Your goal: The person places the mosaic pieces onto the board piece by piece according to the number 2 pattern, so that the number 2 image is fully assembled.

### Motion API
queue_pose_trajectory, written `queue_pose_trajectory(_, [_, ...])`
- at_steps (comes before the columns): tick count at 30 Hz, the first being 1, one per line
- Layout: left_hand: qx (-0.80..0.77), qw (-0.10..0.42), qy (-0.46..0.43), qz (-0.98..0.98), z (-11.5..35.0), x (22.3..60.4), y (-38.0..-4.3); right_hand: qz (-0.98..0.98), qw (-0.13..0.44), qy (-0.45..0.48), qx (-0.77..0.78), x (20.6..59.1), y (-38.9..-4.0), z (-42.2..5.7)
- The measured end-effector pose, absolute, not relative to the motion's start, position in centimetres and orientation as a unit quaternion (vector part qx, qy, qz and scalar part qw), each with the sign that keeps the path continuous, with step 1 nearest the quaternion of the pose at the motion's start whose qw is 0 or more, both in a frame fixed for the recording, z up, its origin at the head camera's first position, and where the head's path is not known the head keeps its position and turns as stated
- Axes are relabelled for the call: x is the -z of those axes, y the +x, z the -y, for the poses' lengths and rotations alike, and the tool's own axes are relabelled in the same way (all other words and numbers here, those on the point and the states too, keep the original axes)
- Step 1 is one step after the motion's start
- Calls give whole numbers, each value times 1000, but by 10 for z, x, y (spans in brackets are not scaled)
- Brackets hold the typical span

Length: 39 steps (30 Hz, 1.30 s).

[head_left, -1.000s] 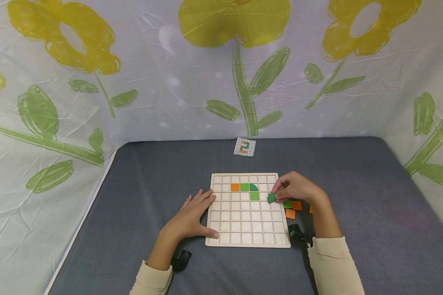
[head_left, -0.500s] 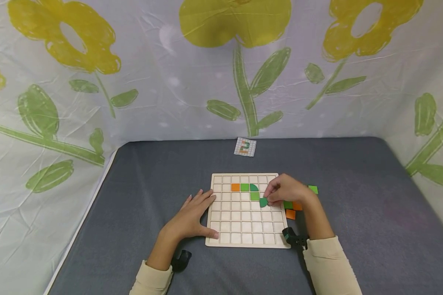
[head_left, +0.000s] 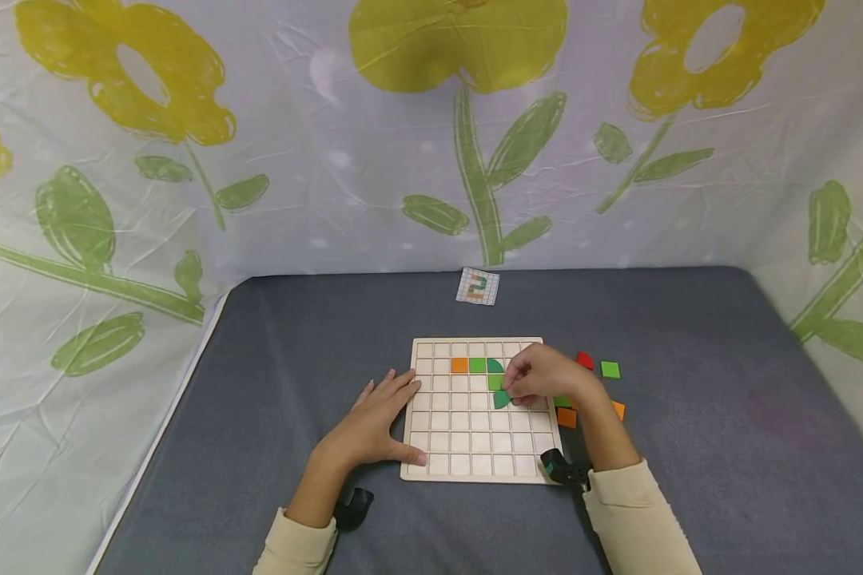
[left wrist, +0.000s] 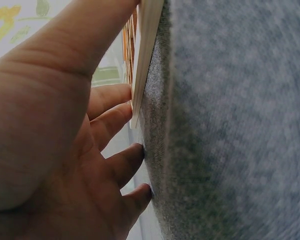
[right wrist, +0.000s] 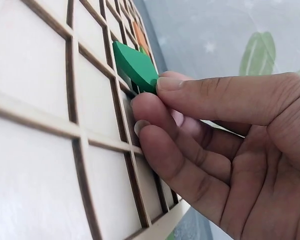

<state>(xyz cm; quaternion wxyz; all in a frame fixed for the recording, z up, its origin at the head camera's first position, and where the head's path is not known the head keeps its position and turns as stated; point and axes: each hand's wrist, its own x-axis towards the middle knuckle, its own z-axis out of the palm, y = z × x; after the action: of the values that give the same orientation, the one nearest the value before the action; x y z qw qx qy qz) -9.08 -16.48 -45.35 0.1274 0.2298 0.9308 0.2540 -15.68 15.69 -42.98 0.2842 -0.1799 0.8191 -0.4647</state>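
A wooden grid board (head_left: 467, 439) lies on the dark table. My left hand (head_left: 375, 419) rests along its left side with fingers spread, the thumb on the lower left corner; in the left wrist view, fingertips (left wrist: 122, 95) touch the board's edge. Between thumb and fingers, my right hand (head_left: 546, 374) pinches a dark green quarter-circle tile (right wrist: 137, 65), tilted close over the grid. This tile is just below a light green square tile (head_left: 495, 382). Above that, an orange tile (head_left: 459, 365), another light green tile (head_left: 477, 365) and a dark green quarter-circle tile (head_left: 495, 365) form a row.
Right of the board lie loose tiles: a red one (head_left: 585, 360), a light green one (head_left: 610, 370) and an orange one (head_left: 566, 418), others partly hidden by my right arm. A small pattern card (head_left: 478, 286) lies near the table's far edge. Flowered cloth (head_left: 295, 160) hangs behind.
My right hand has carried the dark green tile leftward over the board, from near its right edge to below the light green tile, and turned it. The left hand stays in place.
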Motion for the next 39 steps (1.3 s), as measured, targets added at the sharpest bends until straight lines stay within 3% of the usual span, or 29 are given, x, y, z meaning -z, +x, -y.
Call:
queue_pose_trajectory(21, [-254,124,231,-931,165,456,-92,-831,291,-226,417,427,-154,-151])
queue_pose_trajectory(30, [-258,124,236,-929,166,457,-92,-818,321,-252,406,419,-152,-169])
queue_pose_trajectory(34, [-257,126,235,-929,166,456,-92,-848,310,-194,384,411,-149,-193])
queue_pose_trajectory(39, [-254,125,233,-930,166,456,-92,-875,323,-49,358,398,-137,-226])
